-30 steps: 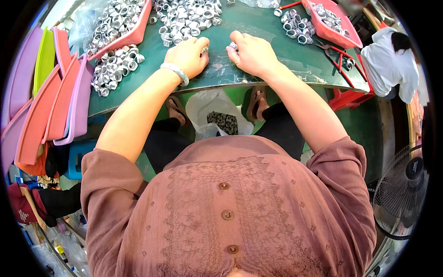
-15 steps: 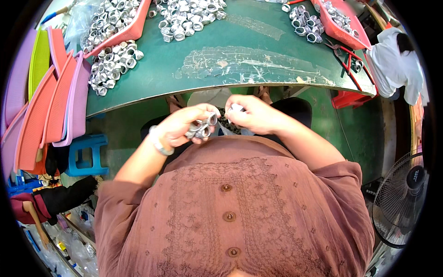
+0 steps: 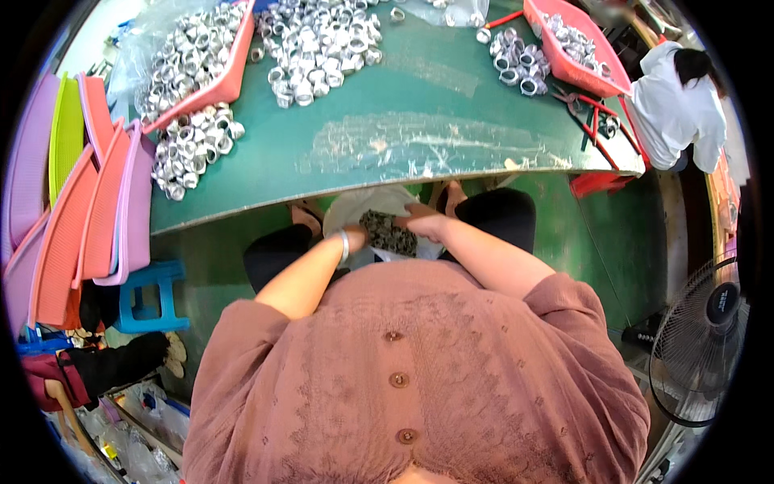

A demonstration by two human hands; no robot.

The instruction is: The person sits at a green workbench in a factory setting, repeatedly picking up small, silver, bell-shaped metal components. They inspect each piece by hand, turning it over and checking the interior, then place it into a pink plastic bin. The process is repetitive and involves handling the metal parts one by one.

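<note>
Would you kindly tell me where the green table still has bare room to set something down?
The near middle of the green table is bare, bordered by the near edge, the central pile of metal rings behind and the smaller ring cluster to the right. The left end is crowded by the heaped pink tray and spilled rings; the right end holds the red-handled tools.

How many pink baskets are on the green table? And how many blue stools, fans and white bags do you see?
pink baskets: 2
blue stool: 1
fan: 1
white bag: 1
Total: 5
</note>
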